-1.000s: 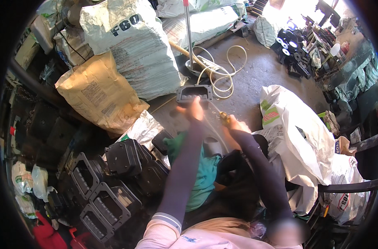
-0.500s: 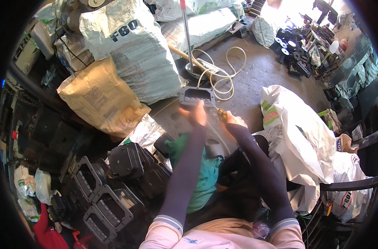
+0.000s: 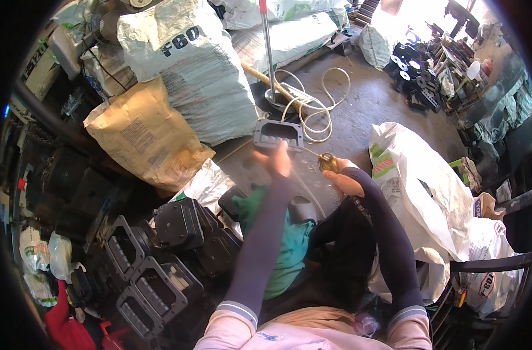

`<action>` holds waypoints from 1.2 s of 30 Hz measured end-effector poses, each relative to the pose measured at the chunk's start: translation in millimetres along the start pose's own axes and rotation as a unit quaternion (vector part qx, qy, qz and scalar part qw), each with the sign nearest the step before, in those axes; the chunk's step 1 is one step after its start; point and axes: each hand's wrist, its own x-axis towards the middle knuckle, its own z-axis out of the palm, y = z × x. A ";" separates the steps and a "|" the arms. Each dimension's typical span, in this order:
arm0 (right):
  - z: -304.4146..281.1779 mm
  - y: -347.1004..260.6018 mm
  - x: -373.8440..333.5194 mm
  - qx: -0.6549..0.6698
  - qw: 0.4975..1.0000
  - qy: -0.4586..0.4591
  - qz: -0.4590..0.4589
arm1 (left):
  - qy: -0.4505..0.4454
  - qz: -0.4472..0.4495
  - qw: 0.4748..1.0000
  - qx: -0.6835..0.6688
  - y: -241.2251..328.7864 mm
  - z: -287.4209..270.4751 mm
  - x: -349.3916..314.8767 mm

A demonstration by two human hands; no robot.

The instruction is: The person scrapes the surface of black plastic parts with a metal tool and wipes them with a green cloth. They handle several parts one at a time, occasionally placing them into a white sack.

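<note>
Since 0.5 s ago, the right hand (image 3: 344,174) has shifted rightward with its yellow-handled tool (image 3: 327,161), while the left hand (image 3: 279,161) has barely moved. Its grip is closed around the lower side of a dark rectangular frame (image 3: 271,139), held out above the floor (image 3: 371,96); the right grip grasps the tool, whose thin shaft points toward the frame, contact unclear. Green cloth (image 3: 286,256) lies beneath the left forearm, near 3 similar black frames (image 3: 168,279).

Grey floor (image 3: 365,87) | on it: looped pale hose (image 3: 317,107) | white sack (image 3: 201,99) | black parts (image 3: 419,90)
</note>
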 end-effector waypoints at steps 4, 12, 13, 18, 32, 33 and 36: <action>-3.1 8.9 9.5 0.085 0.995 -0.050 0.005 | -0.003 0.011 1.000 0.022 -5.0 -0.3 3.4; 6.9 25.9 40.5 0.171 0.979 -0.105 -0.045 | 0.029 -0.041 0.998 0.035 -1.6 -1.9 8.1; 9.3 27.7 43.0 0.160 0.982 -0.095 -0.042 | 0.028 -0.023 0.998 0.056 -1.0 -2.1 8.3; 21.1 26.4 46.8 0.145 0.981 -0.079 -0.101 | 0.076 -0.042 0.994 0.060 0.6 0.0 3.9; 44.9 -28.9 34.4 -0.069 0.988 0.079 -0.110 | 0.027 -0.046 0.998 -0.037 -33.6 -1.0 19.7; 47.8 -32.8 34.9 -0.035 0.989 0.088 -0.112 | 0.019 -0.080 0.995 -0.057 -35.7 -1.7 20.4; 47.8 -43.0 34.8 -0.099 0.993 0.065 0.004 | -0.015 -0.044 0.996 -0.077 -39.4 -2.0 19.7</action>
